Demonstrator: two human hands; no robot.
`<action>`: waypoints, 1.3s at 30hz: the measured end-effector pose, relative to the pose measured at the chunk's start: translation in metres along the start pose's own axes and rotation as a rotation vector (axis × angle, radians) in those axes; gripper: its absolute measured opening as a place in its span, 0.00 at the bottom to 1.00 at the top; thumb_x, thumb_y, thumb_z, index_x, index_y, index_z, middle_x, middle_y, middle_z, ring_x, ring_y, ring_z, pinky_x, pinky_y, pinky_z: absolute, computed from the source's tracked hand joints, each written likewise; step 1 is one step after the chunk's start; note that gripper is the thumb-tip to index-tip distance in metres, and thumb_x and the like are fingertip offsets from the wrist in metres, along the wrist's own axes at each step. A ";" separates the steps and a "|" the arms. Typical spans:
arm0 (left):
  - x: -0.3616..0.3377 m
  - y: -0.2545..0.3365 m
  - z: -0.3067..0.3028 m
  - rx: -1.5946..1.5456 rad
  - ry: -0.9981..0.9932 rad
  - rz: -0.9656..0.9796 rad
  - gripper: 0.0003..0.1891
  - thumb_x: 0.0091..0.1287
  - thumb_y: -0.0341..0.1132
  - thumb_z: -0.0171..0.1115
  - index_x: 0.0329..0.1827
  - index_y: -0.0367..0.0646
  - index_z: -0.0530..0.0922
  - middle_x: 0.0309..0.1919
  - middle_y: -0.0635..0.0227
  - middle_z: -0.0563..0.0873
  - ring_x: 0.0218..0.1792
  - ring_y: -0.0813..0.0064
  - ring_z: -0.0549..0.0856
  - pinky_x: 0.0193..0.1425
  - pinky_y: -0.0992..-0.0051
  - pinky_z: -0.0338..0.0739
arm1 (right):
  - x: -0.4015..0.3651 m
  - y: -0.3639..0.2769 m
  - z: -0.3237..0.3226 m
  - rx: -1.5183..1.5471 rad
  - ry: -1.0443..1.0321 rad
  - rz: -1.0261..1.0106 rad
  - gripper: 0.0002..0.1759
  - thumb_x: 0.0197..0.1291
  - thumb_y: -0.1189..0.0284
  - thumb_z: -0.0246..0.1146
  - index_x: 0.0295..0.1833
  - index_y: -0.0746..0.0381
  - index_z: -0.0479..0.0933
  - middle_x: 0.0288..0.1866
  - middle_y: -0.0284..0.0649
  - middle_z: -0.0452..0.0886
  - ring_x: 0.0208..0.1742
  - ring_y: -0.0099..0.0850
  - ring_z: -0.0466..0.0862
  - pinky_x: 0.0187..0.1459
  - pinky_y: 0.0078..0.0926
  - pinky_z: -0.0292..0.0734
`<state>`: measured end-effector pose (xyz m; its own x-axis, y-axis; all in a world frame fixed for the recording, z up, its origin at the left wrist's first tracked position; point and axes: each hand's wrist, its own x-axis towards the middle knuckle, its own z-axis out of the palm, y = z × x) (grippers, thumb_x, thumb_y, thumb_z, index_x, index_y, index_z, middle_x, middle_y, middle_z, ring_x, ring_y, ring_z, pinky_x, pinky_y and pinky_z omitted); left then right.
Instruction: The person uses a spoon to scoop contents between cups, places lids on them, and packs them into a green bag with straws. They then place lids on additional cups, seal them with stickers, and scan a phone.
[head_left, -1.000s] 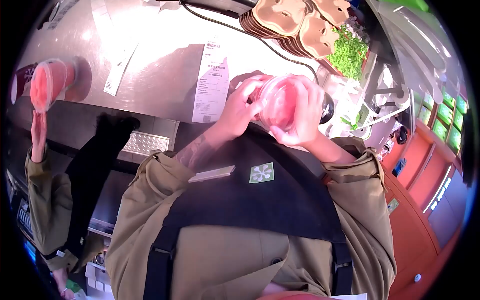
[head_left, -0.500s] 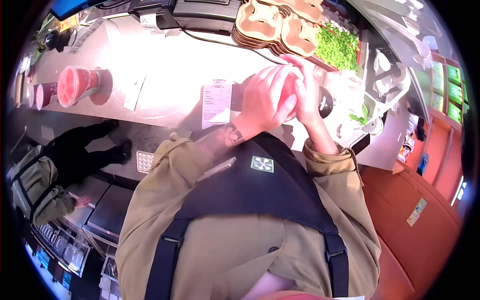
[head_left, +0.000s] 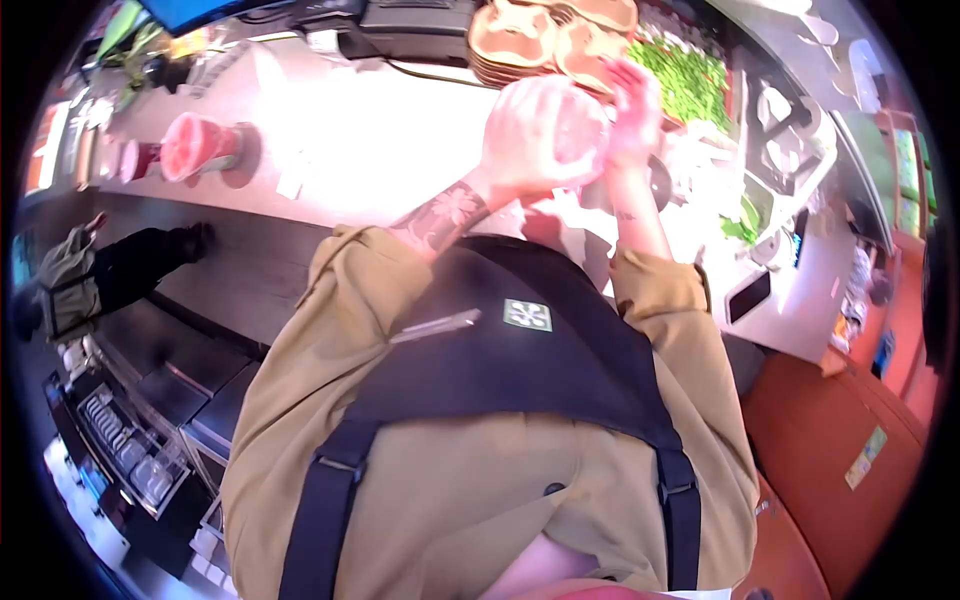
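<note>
My left hand (head_left: 525, 130), with a flower tattoo on its forearm, is wrapped round a cup of pink drink (head_left: 580, 125), its lid side facing up toward me. Held over the counter near the drink carriers, the cup is washed out by bright light. At the cup's right side my right hand (head_left: 632, 115) has its fingers stretched out and blurred, the palm close to the cup's edge.
Two more pink and red cups (head_left: 195, 148) stand at the counter's left. Stacked cardboard drink carriers (head_left: 515, 40) and green leaves in a box (head_left: 685, 85) sit at the back. A phone (head_left: 748, 297) lies right. Another person (head_left: 75, 275) is on the far left.
My right hand has opened away from the cup, which both hands were clasping; the left keeps hold of it. The view has shifted, and the white receipt is lost in glare.
</note>
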<state>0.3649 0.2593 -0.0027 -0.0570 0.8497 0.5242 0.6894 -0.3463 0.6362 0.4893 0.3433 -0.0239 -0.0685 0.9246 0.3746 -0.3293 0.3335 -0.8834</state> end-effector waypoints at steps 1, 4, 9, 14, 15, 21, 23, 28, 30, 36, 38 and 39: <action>0.002 0.005 -0.006 0.083 -0.014 0.057 0.40 0.45 0.49 0.72 0.60 0.38 0.70 0.53 0.50 0.78 0.58 0.50 0.77 0.64 0.56 0.69 | -0.002 0.001 -0.001 0.033 0.093 0.006 0.19 0.73 0.65 0.45 0.55 0.70 0.70 0.49 0.46 0.78 0.56 0.34 0.78 0.61 0.31 0.70; 0.000 0.020 -0.016 0.197 -0.166 0.114 0.45 0.41 0.53 0.73 0.63 0.40 0.69 0.61 0.51 0.73 0.65 0.52 0.70 0.72 0.54 0.60 | -0.008 0.003 -0.001 0.126 0.251 0.065 0.19 0.73 0.64 0.45 0.54 0.69 0.70 0.49 0.46 0.78 0.53 0.33 0.79 0.60 0.31 0.70; -0.004 -0.022 -0.067 0.160 -0.185 0.093 0.42 0.45 0.45 0.74 0.66 0.41 0.69 0.65 0.53 0.71 0.65 0.55 0.72 0.70 0.60 0.64 | -0.036 -0.048 -0.042 -0.269 0.317 0.110 0.16 0.69 0.67 0.55 0.54 0.67 0.73 0.52 0.44 0.78 0.56 0.36 0.78 0.61 0.34 0.70; -0.022 -0.104 -0.266 0.381 -0.077 -0.508 0.33 0.52 0.41 0.74 0.61 0.41 0.74 0.53 0.56 0.82 0.55 0.59 0.80 0.60 0.65 0.73 | -0.074 -0.083 -0.122 -0.899 -0.098 0.162 0.46 0.38 0.60 0.81 0.64 0.63 0.69 0.62 0.44 0.74 0.63 0.39 0.74 0.65 0.37 0.67; -0.027 -0.133 -0.311 0.566 -0.090 -0.441 0.34 0.51 0.42 0.75 0.61 0.41 0.74 0.54 0.56 0.81 0.56 0.59 0.80 0.60 0.66 0.74 | -0.076 -0.087 -0.127 -1.039 -0.237 0.133 0.50 0.35 0.61 0.82 0.67 0.62 0.67 0.64 0.45 0.73 0.65 0.41 0.72 0.67 0.38 0.64; -0.023 -0.202 -0.459 0.734 -0.363 -0.888 0.60 0.36 0.46 0.83 0.75 0.44 0.57 0.63 0.49 0.75 0.63 0.59 0.76 0.62 0.65 0.74 | -0.067 -0.089 -0.111 -1.116 -0.420 0.136 0.57 0.24 0.72 0.82 0.69 0.61 0.66 0.64 0.46 0.73 0.66 0.44 0.72 0.67 0.39 0.67; -0.018 -0.208 -0.467 0.648 -0.462 -0.965 0.70 0.27 0.46 0.86 0.77 0.44 0.51 0.65 0.46 0.72 0.65 0.57 0.74 0.64 0.66 0.73 | -0.065 -0.081 -0.106 -1.055 -0.418 0.257 0.59 0.21 0.77 0.82 0.70 0.62 0.64 0.64 0.47 0.73 0.63 0.44 0.75 0.65 0.38 0.70; -0.043 -0.287 -0.471 0.519 -0.598 -0.626 0.66 0.26 0.40 0.86 0.75 0.44 0.55 0.61 0.50 0.74 0.60 0.58 0.77 0.64 0.66 0.73 | -0.059 -0.064 -0.100 -0.987 -0.372 0.348 0.60 0.22 0.74 0.82 0.70 0.59 0.63 0.63 0.45 0.72 0.63 0.39 0.74 0.65 0.35 0.69; -0.049 -0.289 -0.463 0.511 -0.655 -0.583 0.64 0.25 0.39 0.86 0.72 0.43 0.58 0.61 0.51 0.74 0.62 0.58 0.75 0.65 0.65 0.72 | -0.060 -0.062 -0.103 -0.926 -0.370 0.390 0.59 0.24 0.73 0.82 0.70 0.59 0.63 0.63 0.43 0.72 0.63 0.37 0.74 0.65 0.34 0.68; -0.050 -0.284 -0.458 0.600 -0.652 -0.464 0.58 0.25 0.44 0.83 0.68 0.42 0.64 0.54 0.54 0.77 0.58 0.56 0.77 0.63 0.62 0.73 | -0.073 -0.075 -0.080 -1.055 -0.343 0.316 0.55 0.23 0.74 0.80 0.67 0.60 0.67 0.59 0.44 0.74 0.60 0.40 0.76 0.62 0.34 0.71; -0.048 -0.265 -0.449 0.638 -0.613 -0.475 0.57 0.26 0.43 0.83 0.67 0.41 0.65 0.53 0.54 0.78 0.57 0.56 0.79 0.62 0.63 0.74 | -0.087 -0.088 -0.049 -1.274 -0.344 0.243 0.53 0.22 0.74 0.80 0.65 0.60 0.68 0.56 0.45 0.75 0.58 0.43 0.77 0.60 0.35 0.73; -0.046 -0.254 -0.446 0.579 -0.588 -0.489 0.57 0.28 0.43 0.83 0.68 0.41 0.64 0.53 0.53 0.79 0.56 0.56 0.80 0.62 0.63 0.75 | -0.097 -0.093 -0.027 -1.292 -0.310 0.203 0.51 0.22 0.71 0.80 0.62 0.60 0.70 0.51 0.47 0.76 0.54 0.46 0.78 0.56 0.36 0.74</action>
<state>-0.1294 0.1312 0.0640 -0.1696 0.9664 -0.1933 0.9444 0.2155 0.2484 0.5524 0.2273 0.0143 -0.2748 0.9561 0.1021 0.8181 0.2883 -0.4976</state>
